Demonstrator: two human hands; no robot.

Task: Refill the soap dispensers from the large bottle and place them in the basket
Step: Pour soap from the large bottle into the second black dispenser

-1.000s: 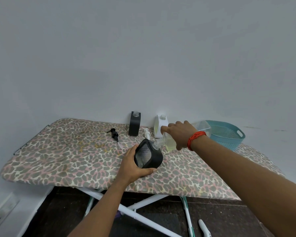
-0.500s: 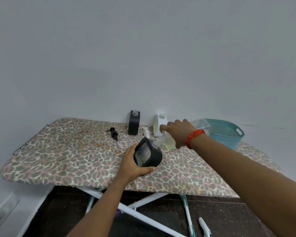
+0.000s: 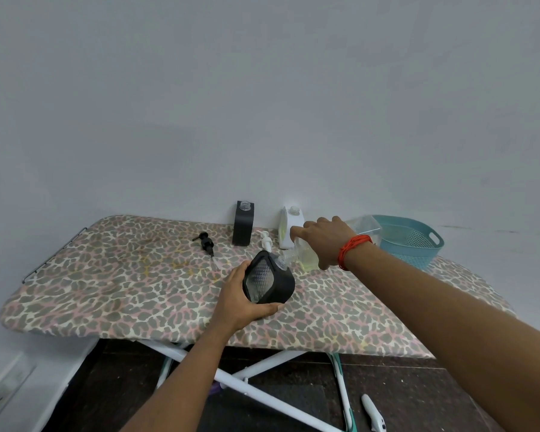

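A black dispenser (image 3: 268, 282) is gripped, tilted, in the left hand (image 3: 240, 302); the large bottle (image 3: 306, 258) is grasped by the right hand (image 3: 325, 241), its neck tipped to the dispenser's mouth. Pouring is judged under way. Next the bottle must be righted and a pump refitted; the basket (image 3: 409, 244) sits beyond the right wrist

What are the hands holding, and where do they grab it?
The left hand holds the black soap dispenser round its bottom end. The right hand holds the big clear bottle round its middle, tipped toward the dispenser's mouth.
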